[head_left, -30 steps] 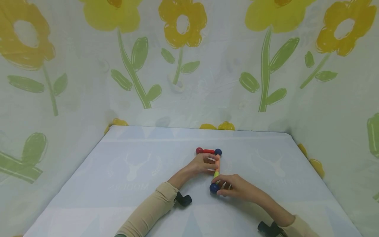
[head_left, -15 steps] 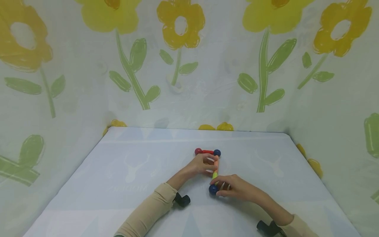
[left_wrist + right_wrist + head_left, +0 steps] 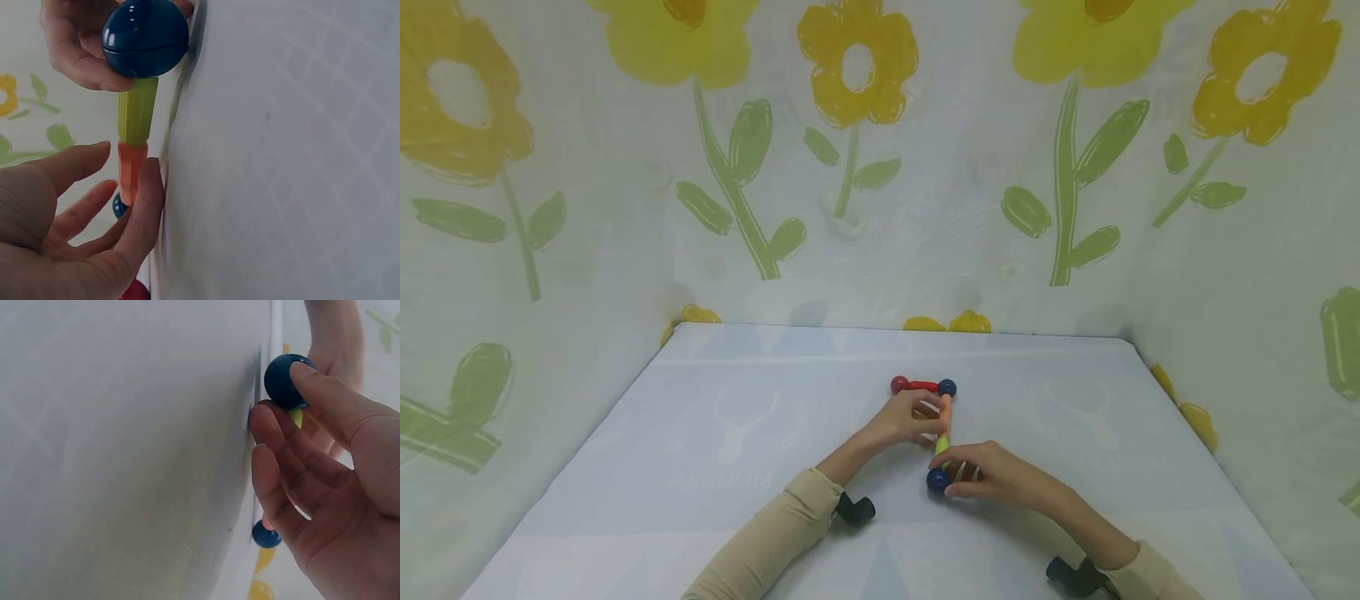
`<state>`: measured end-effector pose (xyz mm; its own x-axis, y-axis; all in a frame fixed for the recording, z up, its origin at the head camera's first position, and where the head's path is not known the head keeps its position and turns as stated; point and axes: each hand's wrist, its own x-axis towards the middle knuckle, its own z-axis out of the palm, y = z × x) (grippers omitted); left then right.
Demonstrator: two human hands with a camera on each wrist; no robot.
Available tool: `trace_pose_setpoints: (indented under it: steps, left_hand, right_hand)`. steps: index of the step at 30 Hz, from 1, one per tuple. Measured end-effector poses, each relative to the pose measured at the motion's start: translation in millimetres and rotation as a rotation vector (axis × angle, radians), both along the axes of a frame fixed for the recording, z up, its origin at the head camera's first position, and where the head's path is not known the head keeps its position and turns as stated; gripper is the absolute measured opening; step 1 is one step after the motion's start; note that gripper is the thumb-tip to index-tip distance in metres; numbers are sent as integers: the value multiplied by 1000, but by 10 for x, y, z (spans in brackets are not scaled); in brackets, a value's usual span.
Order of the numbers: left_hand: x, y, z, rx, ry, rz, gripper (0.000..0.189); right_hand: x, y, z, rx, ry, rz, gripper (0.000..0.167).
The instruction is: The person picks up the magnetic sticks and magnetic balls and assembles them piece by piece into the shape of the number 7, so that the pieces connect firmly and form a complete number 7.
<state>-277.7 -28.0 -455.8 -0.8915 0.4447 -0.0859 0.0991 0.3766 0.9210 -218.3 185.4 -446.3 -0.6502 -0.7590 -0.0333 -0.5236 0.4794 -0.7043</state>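
Note:
On the table, a chain of magnetic building pieces runs toward me. At its far left is a red ball (image 3: 899,384), joined by a red stick (image 3: 923,386) to a blue ball (image 3: 947,388). An orange stick (image 3: 946,414) comes forward from that ball and meets a yellow-green stick (image 3: 137,112), which ends at a nearer, larger-looking blue ball (image 3: 285,381). The left hand (image 3: 910,418) has its fingers around the orange stick; in the left wrist view the thumb appears slightly apart from it. The right hand (image 3: 996,473) pinches the near blue ball between thumb and fingers.
A pale printed cloth covers the table (image 3: 760,500). Flower-patterned curtains (image 3: 925,167) enclose it at the back and both sides. Dark wrist cameras sit beneath the left cuff (image 3: 856,510) and the right cuff (image 3: 1071,577).
Everything shifts slightly left in the head view, with the near ball and both hands moving together. Both hands keep the same hold on the chain.

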Motion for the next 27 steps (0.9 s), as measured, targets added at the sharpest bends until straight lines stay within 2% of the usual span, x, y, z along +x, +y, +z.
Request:
trace_pose_setpoints:
  steps: [4, 12, 22, 27]
  left_hand:
    - [29, -61, 17, 6, 1, -16, 38]
    - [67, -201, 43, -36, 15, -33, 37]
    - [68, -420, 41, -89, 12, -43, 37]
    - [86, -543, 66, -139, 48, -50, 37]
  right_hand:
    - [-12, -10, -11, 9, 5, -7, 37]
    - [-23, -29, -11, 32, 10, -25, 37]
    - [-44, -44, -7, 50, 1, -42, 37]
    - [-50, -42, -14, 55, 5, -47, 38]
